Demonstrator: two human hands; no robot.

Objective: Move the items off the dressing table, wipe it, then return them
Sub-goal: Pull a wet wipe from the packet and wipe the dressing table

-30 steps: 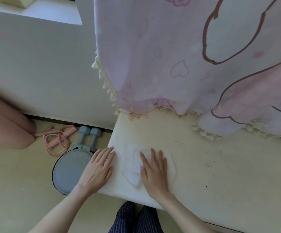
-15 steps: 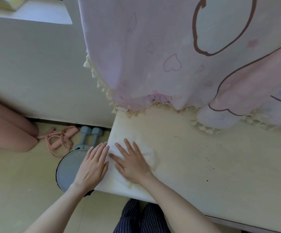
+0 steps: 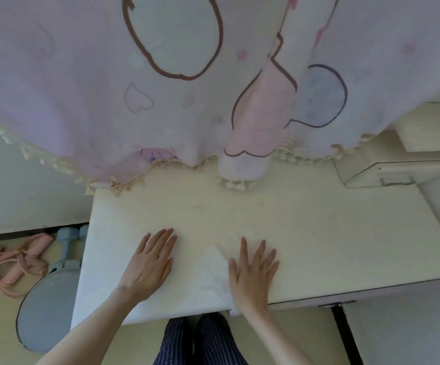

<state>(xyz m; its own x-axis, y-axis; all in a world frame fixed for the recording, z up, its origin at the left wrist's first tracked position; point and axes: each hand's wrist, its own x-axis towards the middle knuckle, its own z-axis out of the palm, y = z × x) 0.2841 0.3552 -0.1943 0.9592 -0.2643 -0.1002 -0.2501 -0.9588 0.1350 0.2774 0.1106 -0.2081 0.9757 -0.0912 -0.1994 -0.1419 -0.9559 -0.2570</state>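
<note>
Head view: my right hand point(image 3: 253, 270), fingers spread, presses the white cloth point(image 3: 213, 272) on the dressing table point(image 3: 319, 233); left hand point(image 3: 150, 264) flat beside the cloth, fingers together

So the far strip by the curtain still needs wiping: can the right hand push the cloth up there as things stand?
Probably yes: the right hand lies flat on the cloth, and the tabletop ahead looks bare up to the curtain fringe.

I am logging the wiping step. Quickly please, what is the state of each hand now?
Left hand: open, flat on the dressing table, holding nothing.
Right hand: open, straight fingers pressing the white cloth on the table.
</note>
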